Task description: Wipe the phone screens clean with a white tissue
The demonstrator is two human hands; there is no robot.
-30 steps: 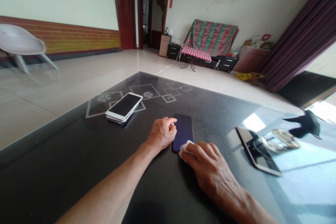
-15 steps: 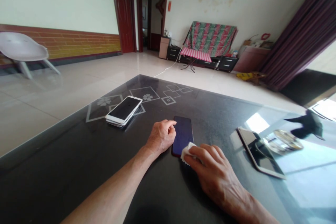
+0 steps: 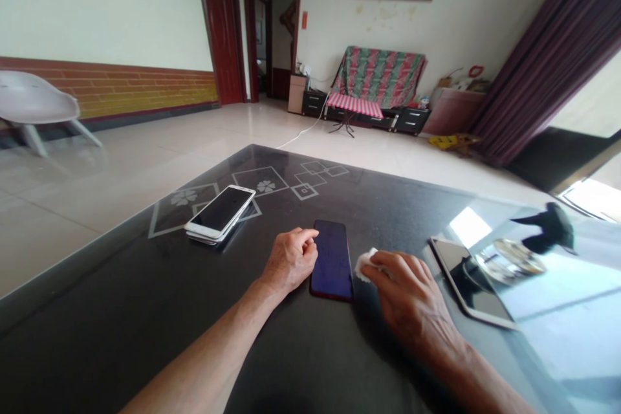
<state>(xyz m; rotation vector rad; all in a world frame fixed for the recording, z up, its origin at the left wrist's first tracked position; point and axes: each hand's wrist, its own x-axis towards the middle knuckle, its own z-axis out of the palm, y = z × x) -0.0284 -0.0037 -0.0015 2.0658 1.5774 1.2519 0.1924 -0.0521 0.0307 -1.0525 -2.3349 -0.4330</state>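
Observation:
A dark phone (image 3: 331, 259) lies face up on the black glass table (image 3: 121, 310). My left hand (image 3: 290, 261) rests beside the phone's left edge, fingers curled, index and thumb touching that edge. My right hand (image 3: 407, 294) lies just right of the phone, pinching a small white wipe (image 3: 363, 263) that sits on the table next to the phone's right edge.
Two stacked white phones (image 3: 219, 213) lie at the far left of the table. Another white-rimmed phone (image 3: 473, 281) lies to the right. Beyond the table are a tiled floor, a white chair (image 3: 33, 107) and a covered sofa (image 3: 376, 81).
My right hand with the wipe has slid off the phone's near end to the table at its right. My left hand has stayed at the phone's left edge.

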